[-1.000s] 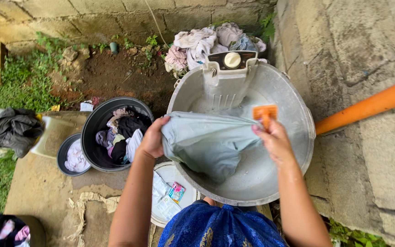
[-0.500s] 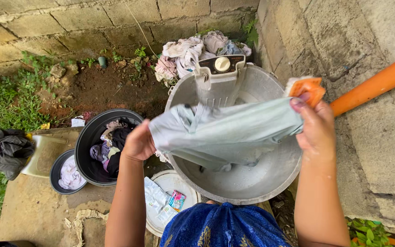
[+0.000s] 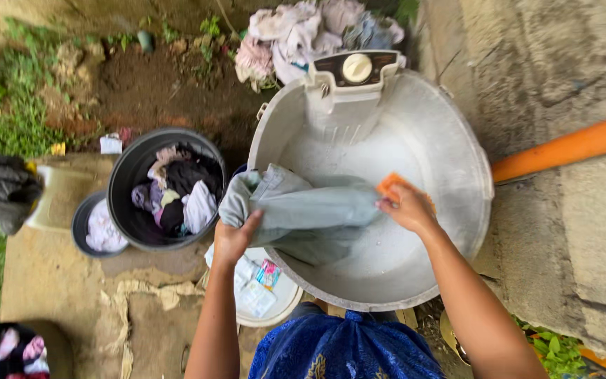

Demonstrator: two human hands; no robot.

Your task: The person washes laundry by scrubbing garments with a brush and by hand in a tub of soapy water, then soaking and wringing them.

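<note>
The grey garment [image 3: 301, 210], held high and stretched wide half a second ago, is now lowered back into the round grey tub [image 3: 457, 140] and bunched shorter. The left hand [image 3: 236, 238] grips its collar end at the tub's near-left rim, fingers clenched on the cloth. The right hand [image 3: 407, 207] pinches the other end together with an orange brush [image 3: 391, 184], probably bristles down. Scrubbing appears to be resuming inside the tub. A black bucket [image 3: 122, 175] of clothes stands just left.
</note>
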